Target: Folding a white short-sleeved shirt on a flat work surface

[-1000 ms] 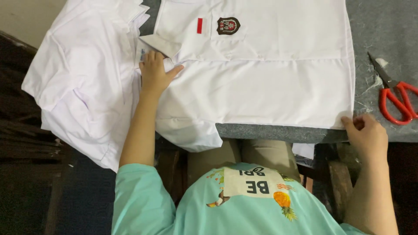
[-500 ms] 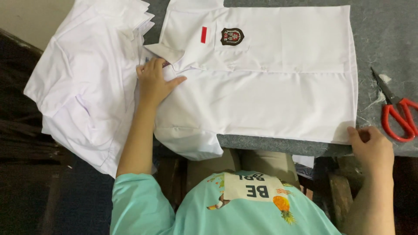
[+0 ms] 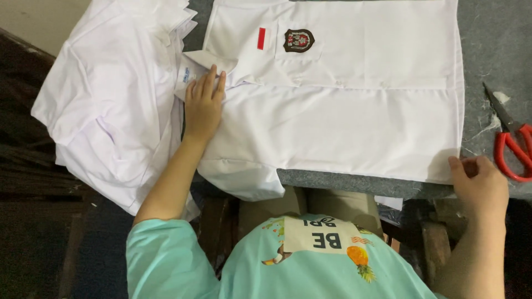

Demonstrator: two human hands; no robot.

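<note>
While the white shirt (image 3: pixel 343 111) lay spread between both hands | left hand (image 3: pixel 203 105) pressed flat, fingers together, on its collar | right hand (image 3: pixel 480 185) pinched its hem corner | risk: uneven pull could wrinkle it; scissors (image 3: pixel 512 147) just beyond right hand could snag.

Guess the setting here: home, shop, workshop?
Likely a garment workshop: a white shirt spread on a grey worktable, a stack of similar shirts beside it, red scissors and thread scraps.
</note>
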